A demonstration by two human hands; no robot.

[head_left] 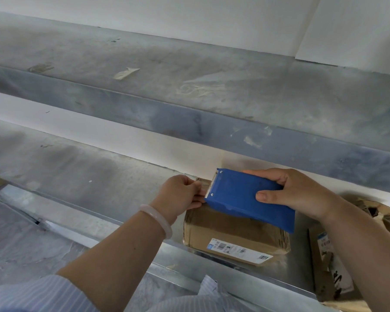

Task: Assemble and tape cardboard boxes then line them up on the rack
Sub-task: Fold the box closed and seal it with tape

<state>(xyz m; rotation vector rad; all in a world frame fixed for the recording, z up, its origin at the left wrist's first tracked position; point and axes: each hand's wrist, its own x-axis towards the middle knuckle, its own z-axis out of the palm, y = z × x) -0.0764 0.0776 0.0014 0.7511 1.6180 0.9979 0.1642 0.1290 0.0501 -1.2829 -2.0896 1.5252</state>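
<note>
My right hand (297, 192) grips the blue tape dispenser (248, 201) above the cardboard box (232, 233) on the rack shelf (77, 176), my left hand (180, 192) pinches right at its teeth (209, 188); I fear a nick or crooked strip.

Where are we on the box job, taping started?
Done: one cardboard box stands folded up on the rack shelf. In hand: the right hand grips the blue tape dispenser above it; the left hand pinches at its toothed edge, probably pulling tape. Left: no strip is visible on the box yet, the cardboard at right looks unassembled, and no row is lined up.
</note>
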